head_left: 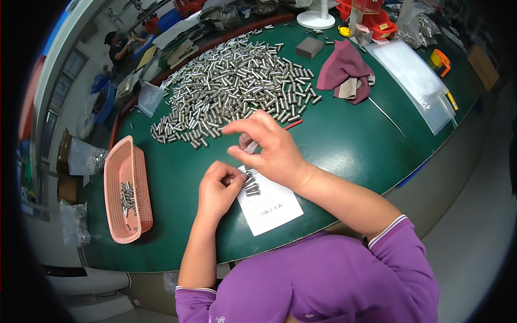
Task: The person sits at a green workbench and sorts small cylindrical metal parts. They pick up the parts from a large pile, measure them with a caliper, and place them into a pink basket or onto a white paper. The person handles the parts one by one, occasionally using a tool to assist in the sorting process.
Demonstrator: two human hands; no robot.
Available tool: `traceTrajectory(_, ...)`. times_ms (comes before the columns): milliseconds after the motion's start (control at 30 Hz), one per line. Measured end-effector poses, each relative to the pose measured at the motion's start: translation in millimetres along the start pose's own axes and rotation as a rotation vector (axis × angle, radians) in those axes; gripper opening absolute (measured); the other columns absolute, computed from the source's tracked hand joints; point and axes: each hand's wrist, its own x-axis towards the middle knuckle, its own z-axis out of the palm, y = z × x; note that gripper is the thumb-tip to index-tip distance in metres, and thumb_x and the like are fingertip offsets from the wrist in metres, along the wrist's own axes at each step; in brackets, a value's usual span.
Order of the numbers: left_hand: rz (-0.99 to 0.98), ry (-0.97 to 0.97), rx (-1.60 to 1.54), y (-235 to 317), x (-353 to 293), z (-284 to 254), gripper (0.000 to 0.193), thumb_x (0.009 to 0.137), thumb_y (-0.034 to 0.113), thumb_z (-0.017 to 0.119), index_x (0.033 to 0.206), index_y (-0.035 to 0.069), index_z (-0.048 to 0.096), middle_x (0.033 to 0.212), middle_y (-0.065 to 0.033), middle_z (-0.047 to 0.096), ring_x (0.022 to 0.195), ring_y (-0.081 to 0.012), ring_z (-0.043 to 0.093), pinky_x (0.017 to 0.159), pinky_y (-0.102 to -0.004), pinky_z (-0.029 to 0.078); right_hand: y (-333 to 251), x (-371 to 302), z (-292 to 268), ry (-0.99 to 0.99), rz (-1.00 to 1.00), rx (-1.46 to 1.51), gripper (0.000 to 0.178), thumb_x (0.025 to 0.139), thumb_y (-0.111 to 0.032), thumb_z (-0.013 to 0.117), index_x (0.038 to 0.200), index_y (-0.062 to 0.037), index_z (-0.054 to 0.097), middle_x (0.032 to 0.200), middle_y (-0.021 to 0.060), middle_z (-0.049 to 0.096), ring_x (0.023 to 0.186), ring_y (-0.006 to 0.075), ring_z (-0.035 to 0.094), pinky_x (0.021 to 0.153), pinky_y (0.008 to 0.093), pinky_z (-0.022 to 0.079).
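Observation:
A white paper sheet [272,215] with print on it lies on the green table in front of me. Several short metal pins [251,188] are lined up along its upper left part. My left hand [216,189] rests at the left of this row, thumb and forefinger closed together against the pins' ends; what they pinch is hidden. Above the sheet is my right hand [277,153], its forefinger and thumb spread apart and pointing left. Its other fingers curl behind, with a pale covering on their tips. Beyond both hands spreads a big heap of metal pins [231,81].
A pink plastic basket [144,188] holding some pins stands at left. Toward the back right are a grey block [309,47], a maroon cloth [347,70], a thin metal rod [386,116] and clear plastic bags [414,81]. Another person [119,48] sits far left.

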Motion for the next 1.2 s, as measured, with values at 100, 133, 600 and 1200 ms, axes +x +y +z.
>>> traceTrajectory(100, -0.010, -0.007, -0.011, 1.3, -0.5, 1.3, 0.007, 0.077, 0.006, 0.075, 0.079, 0.003, 0.069, 0.080, -0.0047, 0.060, 0.070, -0.0154, 0.058, 0.065, -0.0283, 0.049, 8.9, 1.3, 0.4, 0.002, -0.021, 0.126, 0.020, 0.084, -0.014, 0.074, 0.101, -0.0116, 0.065, 0.093, 0.0033, 0.055, 0.081, 0.0159, 0.062, 0.069, 0.0295, 0.053)
traceTrajectory(133, -0.011, -0.006, -0.013, 1.9, 0.2, 1.2, 0.007, 0.077, 0.006, 0.075, 0.078, 0.002, 0.069, 0.080, -0.0047, 0.060, 0.071, -0.0157, 0.058, 0.065, -0.0284, 0.049, 13.2, 2.4, 1.2, -0.004, -0.054, 0.169, 0.019, 0.085, -0.015, 0.074, 0.100, -0.0109, 0.065, 0.093, 0.0032, 0.056, 0.080, 0.0154, 0.062, 0.068, 0.0282, 0.052)
traceTrajectory(600, 0.012, 0.002, -0.014, -3.5, 0.1, 2.6, 0.010, 0.075, 0.006, 0.077, 0.079, 0.002, 0.069, 0.081, -0.0052, 0.061, 0.074, -0.0183, 0.059, 0.066, -0.0309, 0.050, -0.8, 19.0, 7.0, -0.258, 0.415, 0.633, 0.039, 0.101, -0.033, 0.058, 0.082, -0.0004, 0.066, 0.074, 0.0029, 0.063, 0.075, 0.0091, 0.060, 0.065, 0.0242, 0.048)
traceTrajectory(1200, 0.017, 0.021, -0.042, -3.6, -0.4, 5.6, 0.006, 0.076, 0.005, 0.076, 0.079, 0.003, 0.072, 0.077, -0.0041, 0.061, 0.075, -0.0181, 0.059, 0.067, -0.0300, 0.049, -15.5, 10.3, 3.3, -0.036, 0.378, 0.799, 0.060, 0.107, -0.045, 0.035, 0.060, -0.0081, 0.038, 0.055, -0.0002, 0.038, 0.048, 0.0085, 0.038, 0.046, 0.0255, 0.032)
